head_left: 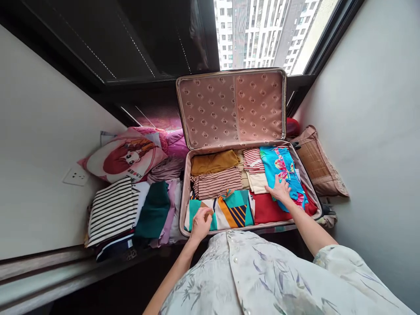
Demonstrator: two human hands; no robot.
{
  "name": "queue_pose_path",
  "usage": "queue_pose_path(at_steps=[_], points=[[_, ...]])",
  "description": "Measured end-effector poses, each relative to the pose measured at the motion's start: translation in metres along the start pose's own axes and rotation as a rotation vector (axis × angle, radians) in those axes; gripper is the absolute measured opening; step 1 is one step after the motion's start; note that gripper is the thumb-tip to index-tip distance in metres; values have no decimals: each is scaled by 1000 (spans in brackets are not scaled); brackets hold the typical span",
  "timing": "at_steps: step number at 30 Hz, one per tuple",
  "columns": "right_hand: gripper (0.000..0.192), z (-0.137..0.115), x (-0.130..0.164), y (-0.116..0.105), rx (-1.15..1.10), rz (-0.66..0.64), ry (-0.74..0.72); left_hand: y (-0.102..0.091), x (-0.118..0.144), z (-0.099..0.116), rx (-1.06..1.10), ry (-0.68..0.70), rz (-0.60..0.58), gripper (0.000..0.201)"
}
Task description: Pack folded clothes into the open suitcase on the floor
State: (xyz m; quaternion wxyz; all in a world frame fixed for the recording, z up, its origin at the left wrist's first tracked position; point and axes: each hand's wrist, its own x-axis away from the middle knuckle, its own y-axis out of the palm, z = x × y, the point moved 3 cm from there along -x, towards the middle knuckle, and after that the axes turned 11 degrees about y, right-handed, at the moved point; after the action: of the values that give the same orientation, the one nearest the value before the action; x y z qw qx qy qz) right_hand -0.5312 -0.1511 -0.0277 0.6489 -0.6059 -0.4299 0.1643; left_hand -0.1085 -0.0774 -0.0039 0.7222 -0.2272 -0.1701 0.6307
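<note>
An open suitcase (182,183) with a pink patterned lining holds folded clothes. My right hand (279,190) lies with fingers spread on a bright blue floral garment (271,161) at the right side, its thumb near a folded cream cloth (257,182). My left hand (201,222) is curled at the front left, thumb and fingers drawn together, over a teal, orange and white geometric garment (232,210); nothing shows between the fingers. Behind it lie a red-and-black striped garment (217,183) and a mustard garment (215,162). Red cloth (267,209) sits between the geometric and blue garments.
Left of the suitcase are stacked a black-and-white striped garment (114,211), a dark green garment (153,210) and a cartoon pillow (123,159). The raised lid (231,109) leans by the window. A brown woven cushion (318,162) stands against the right wall (370,131).
</note>
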Motion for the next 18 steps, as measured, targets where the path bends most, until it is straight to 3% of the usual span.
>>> queue_pose_path(at_steps=[6,12,14,18], points=[[74,7,-15,-15,120,-97,-112,17,0,13,45,-82,-99,26],[70,5,-4,-13,116,189,-188,28,10,27,32,-74,-110,28],[67,17,-19,-12,10,212,-180,29,14,30,27,-72,-95,28],[76,46,-87,-26,-254,80,-1,19,25,27,29,-92,-21,29]])
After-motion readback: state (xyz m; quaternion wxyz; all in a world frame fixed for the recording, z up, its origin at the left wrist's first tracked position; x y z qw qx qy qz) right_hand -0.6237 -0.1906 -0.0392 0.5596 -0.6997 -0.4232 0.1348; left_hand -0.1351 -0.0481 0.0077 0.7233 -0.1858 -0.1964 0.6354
